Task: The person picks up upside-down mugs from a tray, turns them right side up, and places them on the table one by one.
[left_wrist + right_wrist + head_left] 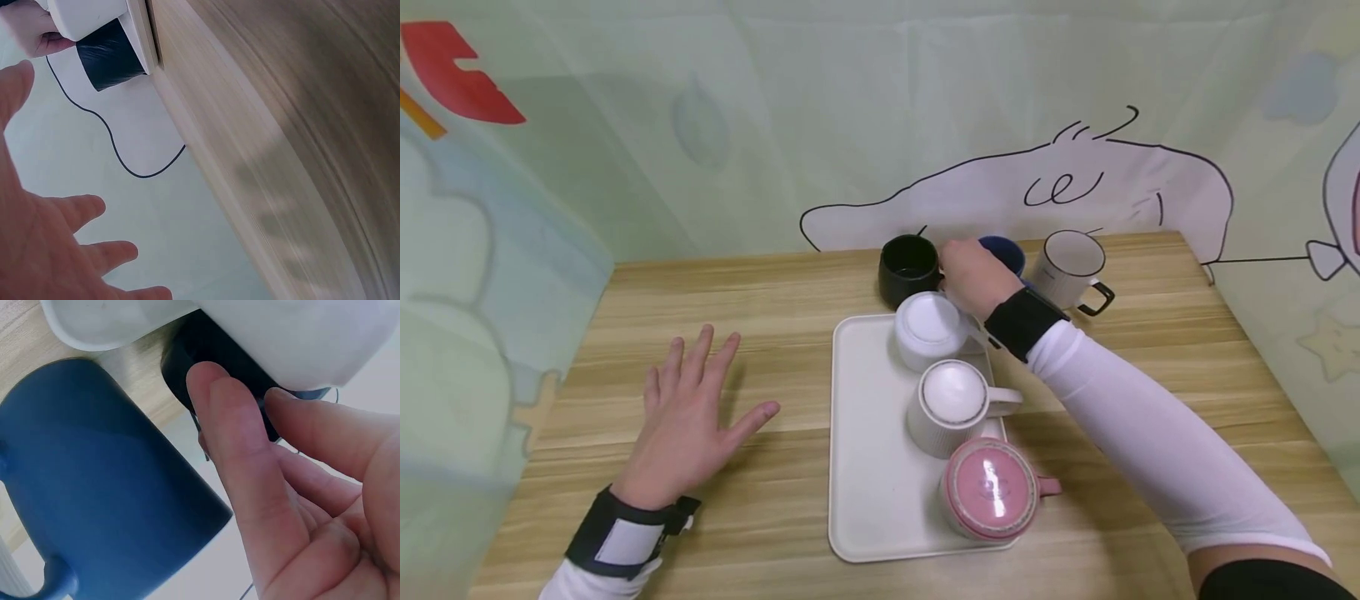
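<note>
My right hand (976,279) reaches to the back of the table, its curled fingers and thumb at the handle side of a black mug (907,271), seeming to pinch the handle, which is mostly hidden. The black mug stands upright behind a white tray (865,467). To the right of that hand is a blue mug (112,475), partly covered by it in the head view. My left hand (688,417) hovers over the table left of the tray, fingers spread, holding nothing.
Upside down along the tray's right side sit a white mug (928,329), a ribbed white mug (951,408) and a pink mug (992,492). A cream mug with a black handle (1071,267) stands upright at the back right. A printed curtain (850,125) hangs behind the table.
</note>
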The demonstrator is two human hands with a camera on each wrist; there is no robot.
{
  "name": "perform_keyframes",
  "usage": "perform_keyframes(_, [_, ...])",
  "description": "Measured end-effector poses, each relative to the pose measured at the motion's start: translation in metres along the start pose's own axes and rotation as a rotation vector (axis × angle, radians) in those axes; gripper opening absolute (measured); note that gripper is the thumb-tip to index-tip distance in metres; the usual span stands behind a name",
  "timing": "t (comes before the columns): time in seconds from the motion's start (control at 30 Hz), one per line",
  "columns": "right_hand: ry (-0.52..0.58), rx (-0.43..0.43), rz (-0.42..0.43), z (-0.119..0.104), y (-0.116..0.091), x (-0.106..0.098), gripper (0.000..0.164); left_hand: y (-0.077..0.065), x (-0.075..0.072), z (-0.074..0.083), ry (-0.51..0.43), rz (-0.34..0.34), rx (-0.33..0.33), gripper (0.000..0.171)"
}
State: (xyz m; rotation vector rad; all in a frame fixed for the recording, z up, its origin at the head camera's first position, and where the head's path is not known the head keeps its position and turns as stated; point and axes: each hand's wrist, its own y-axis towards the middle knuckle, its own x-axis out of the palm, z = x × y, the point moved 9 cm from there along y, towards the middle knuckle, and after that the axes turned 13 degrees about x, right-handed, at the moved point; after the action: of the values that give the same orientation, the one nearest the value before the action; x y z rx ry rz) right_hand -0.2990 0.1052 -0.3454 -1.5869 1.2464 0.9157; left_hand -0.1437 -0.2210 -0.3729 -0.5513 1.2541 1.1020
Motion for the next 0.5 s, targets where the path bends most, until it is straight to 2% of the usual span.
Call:
perform_keyframes(0.3, [0.036, -0.065, 0.021, 0.0, -0.023, -0.014, 0.041, 0.002, -0.001, 0.002, 0.013, -0.005, 0.007, 0.101])
perform_keyframes(0.5, [0.073, -0.092, 0.047, 0.005, -0.043, -0.026, 0.045, 0.004, -0.002, 0.005, 0.014, -0.005, 0.012, 0.101])
